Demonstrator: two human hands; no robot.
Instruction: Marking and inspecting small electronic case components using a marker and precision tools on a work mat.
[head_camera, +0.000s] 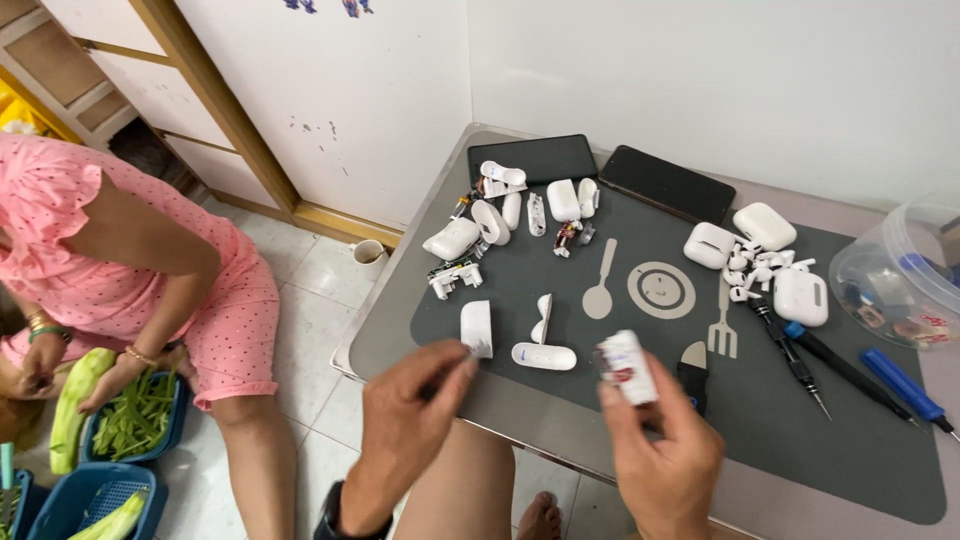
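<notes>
Right hand (660, 445) grasps a small white earbud-case part (627, 366) in its fingers, raised above the bench (400, 330) near edge. Left hand (410, 410) pinched shut, contents unclear. Best kept low over the dark mat (800, 440) so loose bits land there.

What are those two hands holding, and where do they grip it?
Right hand pinches a small white case part by its lower end. Left hand: fingertips pinched together; cannot tell whether anything is held.
</notes>
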